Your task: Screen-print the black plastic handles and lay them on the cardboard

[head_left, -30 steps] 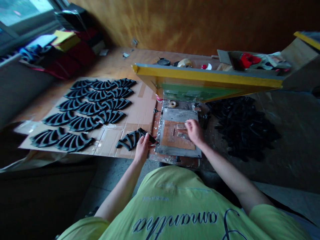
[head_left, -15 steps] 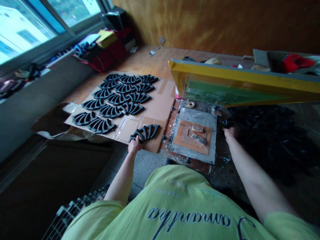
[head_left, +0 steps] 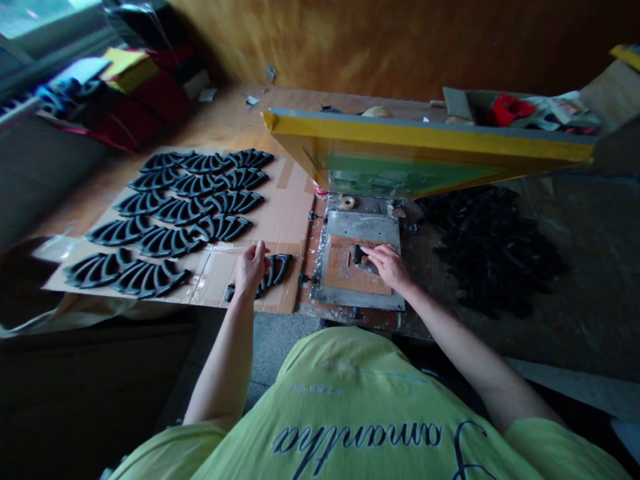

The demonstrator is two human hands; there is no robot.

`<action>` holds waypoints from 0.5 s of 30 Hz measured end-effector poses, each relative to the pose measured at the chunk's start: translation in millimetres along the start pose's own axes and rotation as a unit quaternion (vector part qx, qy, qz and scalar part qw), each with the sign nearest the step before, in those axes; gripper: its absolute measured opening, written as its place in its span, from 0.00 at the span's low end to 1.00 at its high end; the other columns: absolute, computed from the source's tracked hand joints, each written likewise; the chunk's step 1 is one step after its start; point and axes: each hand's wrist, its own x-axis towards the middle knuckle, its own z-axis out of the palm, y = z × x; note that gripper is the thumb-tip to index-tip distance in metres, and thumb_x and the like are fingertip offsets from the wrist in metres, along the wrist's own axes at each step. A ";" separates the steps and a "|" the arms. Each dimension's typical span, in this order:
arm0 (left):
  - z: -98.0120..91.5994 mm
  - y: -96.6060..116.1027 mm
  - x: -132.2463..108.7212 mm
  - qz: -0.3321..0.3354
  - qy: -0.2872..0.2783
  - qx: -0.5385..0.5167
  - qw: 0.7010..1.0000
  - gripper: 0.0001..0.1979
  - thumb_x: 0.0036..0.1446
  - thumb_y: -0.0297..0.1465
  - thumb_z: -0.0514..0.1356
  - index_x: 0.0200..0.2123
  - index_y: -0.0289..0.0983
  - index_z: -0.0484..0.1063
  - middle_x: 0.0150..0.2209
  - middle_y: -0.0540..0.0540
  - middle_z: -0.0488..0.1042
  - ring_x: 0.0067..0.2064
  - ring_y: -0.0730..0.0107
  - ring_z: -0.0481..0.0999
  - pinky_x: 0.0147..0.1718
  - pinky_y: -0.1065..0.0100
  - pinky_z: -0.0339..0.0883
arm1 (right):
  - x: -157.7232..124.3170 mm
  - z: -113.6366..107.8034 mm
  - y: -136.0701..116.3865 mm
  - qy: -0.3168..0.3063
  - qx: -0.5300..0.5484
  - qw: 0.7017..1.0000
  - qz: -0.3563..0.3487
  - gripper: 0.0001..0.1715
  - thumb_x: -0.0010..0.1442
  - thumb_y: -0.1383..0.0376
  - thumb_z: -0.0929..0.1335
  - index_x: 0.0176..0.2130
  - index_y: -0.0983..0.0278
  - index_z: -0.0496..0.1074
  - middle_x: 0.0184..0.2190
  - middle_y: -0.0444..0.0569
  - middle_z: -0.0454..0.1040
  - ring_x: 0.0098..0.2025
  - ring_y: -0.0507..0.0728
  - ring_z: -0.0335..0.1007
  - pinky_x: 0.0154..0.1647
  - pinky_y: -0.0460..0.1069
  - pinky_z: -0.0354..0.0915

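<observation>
My right hand (head_left: 389,268) pinches a small black moulded piece (head_left: 358,254) by its end, over the brown board (head_left: 335,273) on the metal plate (head_left: 345,223). Part of that board is hidden under the hand. To the left, my left hand (head_left: 250,268) hovers with loosely bent fingers, thumb and finger a little apart, and nothing visible in them. Beneath and beside it a short row of curved black pieces (head_left: 277,270) lies on the cardboard sheet (head_left: 285,230), partly covered by the hand. More such pieces (head_left: 183,207) lie fanned in several rows farther left.
A yellow-edged screen frame (head_left: 425,140) stands tilted up behind the plate. A roll of tape (head_left: 347,202) lies at the plate's far end. At the right is a heap of black pieces (head_left: 495,253); behind it sits an open box (head_left: 457,107) with red material.
My right hand has come from beside the heap to over the board, carrying a black piece. My left hand has let go of the front row and lifted slightly. The view has shifted right.
</observation>
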 end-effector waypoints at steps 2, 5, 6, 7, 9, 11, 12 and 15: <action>11.7 43.2 3.3 0.077 -0.008 -0.077 0.994 0.22 0.61 0.50 0.52 0.34 0.37 0.71 0.17 0.53 0.67 0.16 0.76 0.65 0.17 0.75 0.57 | 4.7 7.2 -14.8 -0.036 -0.069 0.997 -0.013 0.20 0.68 0.68 0.62 0.53 0.58 0.77 0.41 0.54 0.74 0.46 0.61 0.66 0.50 0.55 0.65; 20.8 111.6 2.2 0.176 -0.021 -0.171 0.969 0.22 0.61 0.50 0.55 0.39 0.37 0.72 0.17 0.54 0.66 0.17 0.77 0.64 0.17 0.76 0.58 | 7.9 8.1 -24.0 -0.065 -0.146 0.987 -0.005 0.21 0.67 0.69 0.62 0.53 0.60 0.78 0.43 0.56 0.73 0.48 0.63 0.65 0.51 0.57 0.63; 22.5 133.4 1.4 0.200 -0.026 -0.197 0.959 0.22 0.62 0.50 0.54 0.42 0.37 0.72 0.17 0.54 0.67 0.17 0.77 0.64 0.17 0.76 0.59 | 9.0 7.1 -25.9 -0.070 -0.154 0.986 -0.007 0.20 0.67 0.68 0.62 0.53 0.60 0.77 0.44 0.56 0.73 0.50 0.63 0.65 0.52 0.57 0.62; 24.1 153.7 0.9 0.217 -0.030 -0.222 0.950 0.23 0.63 0.50 0.52 0.45 0.37 0.71 0.17 0.54 0.67 0.16 0.77 0.64 0.17 0.76 0.59 | 10.3 6.6 -28.0 -0.072 -0.155 0.985 -0.013 0.20 0.68 0.67 0.62 0.55 0.60 0.76 0.47 0.56 0.73 0.52 0.63 0.64 0.55 0.58 0.62; 27.8 187.0 0.9 0.228 -0.048 -0.258 0.938 0.25 0.67 0.50 0.46 0.49 0.36 0.69 0.17 0.53 0.68 0.16 0.77 0.63 0.17 0.75 0.59 | 12.8 8.4 -33.2 -0.069 -0.146 0.986 -0.035 0.23 0.69 0.64 0.63 0.60 0.60 0.71 0.57 0.55 0.70 0.59 0.64 0.61 0.61 0.59 0.57; 32.2 207.5 1.0 0.224 -0.073 -0.265 0.935 0.29 0.68 0.50 0.41 0.46 0.34 0.71 0.17 0.52 0.68 0.15 0.77 0.63 0.16 0.74 0.59 | 12.9 13.8 -38.8 -0.083 -0.139 0.985 -0.066 0.30 0.68 0.59 0.65 0.66 0.62 0.63 0.66 0.55 0.60 0.67 0.64 0.52 0.68 0.62 0.50; 34.0 212.0 -0.2 0.224 -0.085 -0.261 0.935 0.32 0.68 0.51 0.39 0.44 0.33 0.72 0.16 0.51 0.67 0.15 0.77 0.63 0.16 0.74 0.59 | 11.1 16.5 -40.8 -0.096 -0.137 0.982 -0.084 0.33 0.66 0.58 0.67 0.67 0.63 0.61 0.68 0.55 0.57 0.69 0.65 0.49 0.69 0.63 0.47; 34.1 203.0 -12.6 0.219 -0.100 -0.249 0.938 0.34 0.67 0.53 0.39 0.40 0.32 0.75 0.17 0.50 0.67 0.17 0.76 0.65 0.17 0.73 0.60 | -0.9 13.4 -37.0 -0.136 -0.106 0.974 -0.148 0.30 0.62 0.58 0.72 0.60 0.64 0.70 0.62 0.55 0.65 0.66 0.63 0.58 0.68 0.63 0.52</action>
